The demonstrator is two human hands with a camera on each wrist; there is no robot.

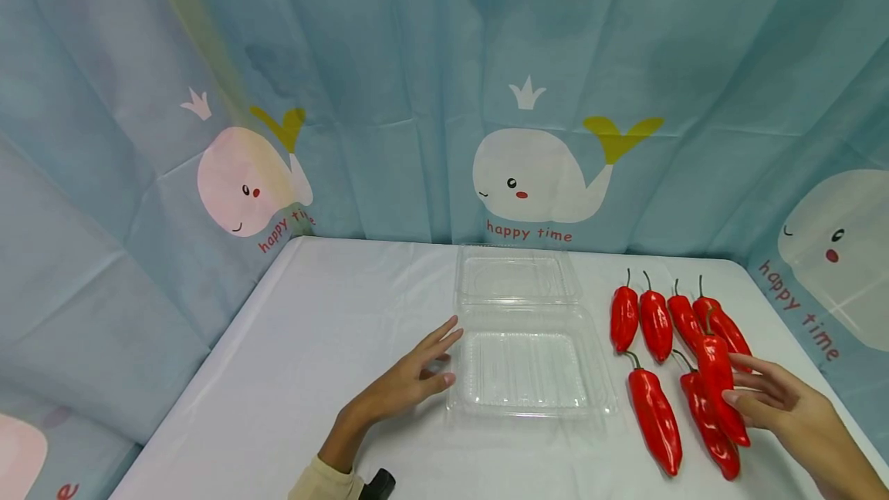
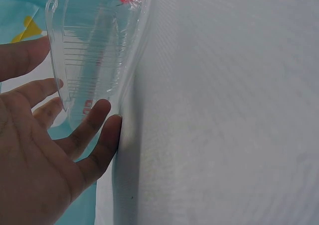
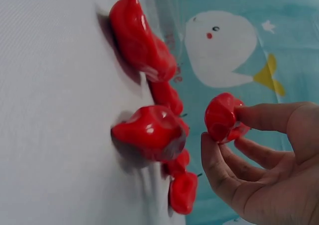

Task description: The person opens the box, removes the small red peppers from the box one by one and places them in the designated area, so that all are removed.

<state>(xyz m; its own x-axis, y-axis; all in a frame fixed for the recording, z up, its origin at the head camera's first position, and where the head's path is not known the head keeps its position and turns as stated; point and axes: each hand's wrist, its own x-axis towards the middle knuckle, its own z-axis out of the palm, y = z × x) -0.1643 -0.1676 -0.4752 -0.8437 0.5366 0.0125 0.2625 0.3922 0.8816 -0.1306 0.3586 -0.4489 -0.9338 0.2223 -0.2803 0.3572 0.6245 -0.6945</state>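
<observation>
My right hand (image 1: 785, 400) pinches a long red pepper (image 1: 718, 376) between thumb and fingers. The right wrist view shows this pepper (image 3: 222, 118) held above the tabletop, apart from the others. Beneath it in the head view lies another red pepper (image 1: 708, 427), partly covered. My left hand (image 1: 410, 380) is at the left edge of a clear plastic clamshell box (image 1: 524, 373), fingers spread and fairly straight. Its fingertips reach the box's rim in the left wrist view, where the box wall (image 2: 89, 51) stands beside them. The box's hinged lid (image 1: 517, 276) lies folded back, with nothing inside.
Several red peppers (image 1: 656, 322) lie in a row at the table's back right, stems pointing away. One more pepper (image 1: 655, 423) lies nearer, right of the box. The white tablecloth (image 1: 333, 315) stretches left. A blue whale-print curtain (image 1: 389, 99) hangs behind and beside the table.
</observation>
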